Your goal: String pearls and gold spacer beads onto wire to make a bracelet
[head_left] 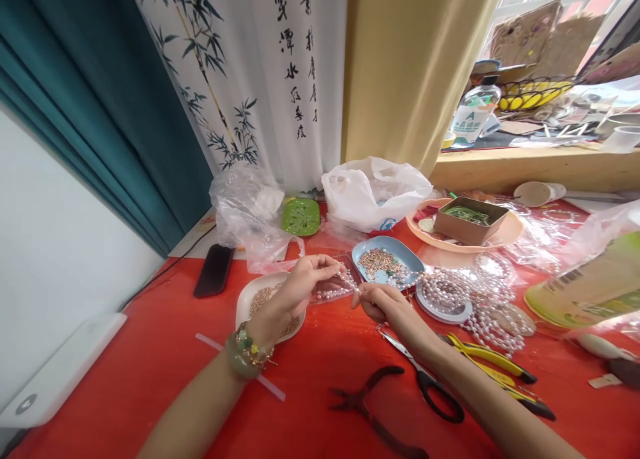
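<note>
Between my two hands runs a strand of pearl-like beads (330, 293), just above the red table. My left hand (313, 279), with a bracelet on its wrist, pinches the strand between thumb and fingers. The fingers of my right hand (377, 302) are closed on the strand's other end. Under my left wrist stands a white dish (245, 292) of small gold beads. Behind my right hand is a blue plate (361, 249) with gold and green beads. Several coiled pearl bead strands (493, 305) lie to the right, partly on a round white spool (453, 314).
Scissors (430, 382), dark pliers (367, 405) and yellow-handled pliers (493, 365) lie near my right forearm. A phone (214, 271) is at the left. Plastic bags (375, 189), a green dish (301, 217) and a box (470, 220) stand behind. A large green container (590, 285) is at right.
</note>
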A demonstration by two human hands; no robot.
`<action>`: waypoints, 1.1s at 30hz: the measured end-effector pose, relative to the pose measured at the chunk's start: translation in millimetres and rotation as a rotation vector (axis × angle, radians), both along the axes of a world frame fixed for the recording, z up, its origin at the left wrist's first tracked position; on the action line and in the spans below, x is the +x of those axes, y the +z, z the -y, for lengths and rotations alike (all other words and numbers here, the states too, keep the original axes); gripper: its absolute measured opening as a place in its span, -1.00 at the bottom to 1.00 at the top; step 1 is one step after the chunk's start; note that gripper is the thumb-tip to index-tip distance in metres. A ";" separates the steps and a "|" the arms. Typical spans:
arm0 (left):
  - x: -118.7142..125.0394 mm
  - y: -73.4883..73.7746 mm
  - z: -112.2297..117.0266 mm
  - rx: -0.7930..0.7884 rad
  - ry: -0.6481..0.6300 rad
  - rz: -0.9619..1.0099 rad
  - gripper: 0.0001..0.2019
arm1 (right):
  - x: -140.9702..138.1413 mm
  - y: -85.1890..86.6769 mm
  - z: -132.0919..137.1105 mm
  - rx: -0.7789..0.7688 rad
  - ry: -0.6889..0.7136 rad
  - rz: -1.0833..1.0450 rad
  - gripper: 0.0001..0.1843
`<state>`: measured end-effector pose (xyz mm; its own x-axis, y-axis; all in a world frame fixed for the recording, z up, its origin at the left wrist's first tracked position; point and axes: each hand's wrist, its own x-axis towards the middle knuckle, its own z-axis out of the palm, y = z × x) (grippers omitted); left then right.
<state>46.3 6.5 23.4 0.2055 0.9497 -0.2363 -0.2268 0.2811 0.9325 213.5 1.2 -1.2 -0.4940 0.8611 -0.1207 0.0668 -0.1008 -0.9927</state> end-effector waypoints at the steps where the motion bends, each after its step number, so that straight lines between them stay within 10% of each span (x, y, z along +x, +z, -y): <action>1: -0.1 -0.1 0.0 0.003 -0.002 0.003 -0.82 | 0.0 0.6 0.2 0.002 0.000 0.004 -0.76; 33: 10.6 12.0 8.4 0.199 -0.048 -0.009 -0.87 | 7.0 39.1 2.0 0.175 0.005 0.170 -0.75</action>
